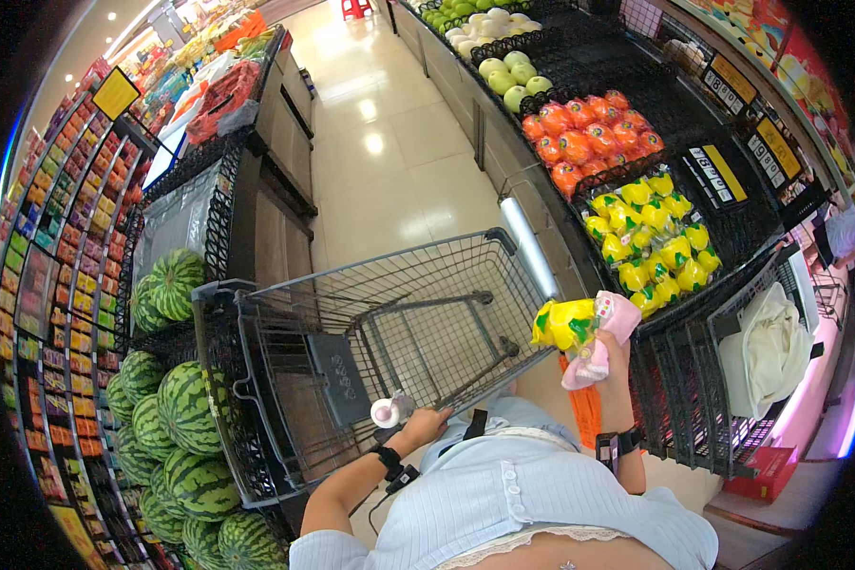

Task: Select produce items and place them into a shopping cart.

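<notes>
My right hand (614,350) is raised at the right, beside the fruit display. It holds a pink cloth item (618,313) and a yellow-wrapped fruit pack (568,323) with green leaf prints, close against each other. My left hand (426,427) is on the near side rail of a grey wire shopping cart (370,279), fingers curled over it. Close to that hand, at the cart's edge, is a small white and pink object (390,411) that I cannot identify. Similar yellow-wrapped fruits (652,214) lie in the black display nearest my right hand.
Orange-wrapped fruits (577,135) and pale green fruits (519,75) lie farther along the display. Watermelons (196,406) are piled left of the cart. Ahead runs a tiled aisle (370,128). A clear plastic bag roll (527,246) hangs on the display's side. A white lined bin (766,349) stands at right.
</notes>
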Motion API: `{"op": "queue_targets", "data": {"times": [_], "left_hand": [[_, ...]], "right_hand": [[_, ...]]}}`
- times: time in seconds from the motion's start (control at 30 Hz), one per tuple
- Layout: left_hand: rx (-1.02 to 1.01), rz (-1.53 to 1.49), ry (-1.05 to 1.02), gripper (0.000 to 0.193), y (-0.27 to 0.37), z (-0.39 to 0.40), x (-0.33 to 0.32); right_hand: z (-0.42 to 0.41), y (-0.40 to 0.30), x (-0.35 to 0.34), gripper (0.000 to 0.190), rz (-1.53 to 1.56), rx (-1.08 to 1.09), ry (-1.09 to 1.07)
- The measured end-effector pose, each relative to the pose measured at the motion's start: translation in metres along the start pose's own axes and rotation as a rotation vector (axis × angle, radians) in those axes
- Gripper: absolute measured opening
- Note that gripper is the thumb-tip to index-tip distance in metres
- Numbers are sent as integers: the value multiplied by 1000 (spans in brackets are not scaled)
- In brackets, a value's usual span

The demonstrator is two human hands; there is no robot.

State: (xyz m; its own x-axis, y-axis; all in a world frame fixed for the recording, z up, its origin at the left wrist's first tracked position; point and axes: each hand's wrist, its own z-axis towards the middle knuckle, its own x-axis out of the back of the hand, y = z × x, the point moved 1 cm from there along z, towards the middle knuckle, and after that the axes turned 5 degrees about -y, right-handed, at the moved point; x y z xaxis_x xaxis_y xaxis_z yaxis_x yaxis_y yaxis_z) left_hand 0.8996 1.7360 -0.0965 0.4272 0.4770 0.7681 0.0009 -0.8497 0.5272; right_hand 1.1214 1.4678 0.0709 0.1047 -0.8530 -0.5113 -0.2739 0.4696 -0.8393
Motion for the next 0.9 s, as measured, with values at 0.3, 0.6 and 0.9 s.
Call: {"op": "queue_targets", "data": {"times": [0.3,0.6,0.9], "left_hand": [[-77,16,-19,35,-2,-2,-3],[-118,12,-69,32,-12,-17,-3],[-120,20,-40,24,-17,-22,0]], "right_hand": [[8,-4,-8,47,-32,-9,-22],[25,-2,-9,51,-104,10,-77],[27,3,-15,44,-82,-41,-77]]}}
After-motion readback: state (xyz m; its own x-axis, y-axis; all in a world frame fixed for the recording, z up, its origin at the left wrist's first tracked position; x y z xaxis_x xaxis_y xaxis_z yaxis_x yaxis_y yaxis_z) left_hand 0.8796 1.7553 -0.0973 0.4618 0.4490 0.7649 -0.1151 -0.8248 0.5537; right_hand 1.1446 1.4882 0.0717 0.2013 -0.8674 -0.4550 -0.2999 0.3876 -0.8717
